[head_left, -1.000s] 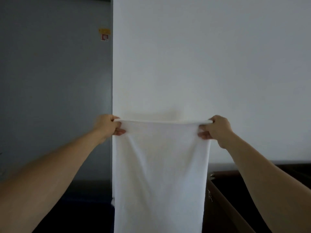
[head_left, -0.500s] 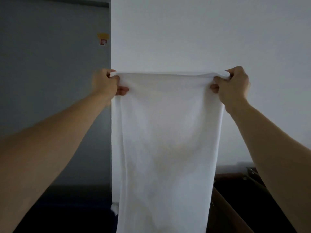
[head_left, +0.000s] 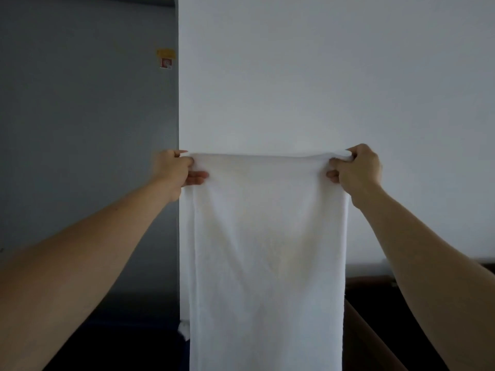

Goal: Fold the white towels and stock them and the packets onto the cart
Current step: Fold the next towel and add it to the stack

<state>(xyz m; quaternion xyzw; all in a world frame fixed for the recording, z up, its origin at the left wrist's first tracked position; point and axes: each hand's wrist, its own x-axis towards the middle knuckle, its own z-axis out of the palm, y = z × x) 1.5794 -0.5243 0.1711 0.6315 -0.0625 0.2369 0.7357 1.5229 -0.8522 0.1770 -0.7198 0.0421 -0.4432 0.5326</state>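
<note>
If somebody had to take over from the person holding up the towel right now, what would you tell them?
Left hand: pinches the towel's top left corner.
Right hand: pinches the top right corner.
White towel: hangs open between them, in front of the wall; its lower end runs out of frame.
Done: towel spread out, no fold yet.
Left: fold it, stock it on the cart, then the packets. Neither cart nor packets can be made out.

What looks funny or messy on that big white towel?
The white towel hangs straight, its top corners pinched by the left hand and right hand. One odd thing: a faint yellowish patch across its upper middle. It could be a stain or just dim light showing through; I cannot tell. No tears show.
</note>
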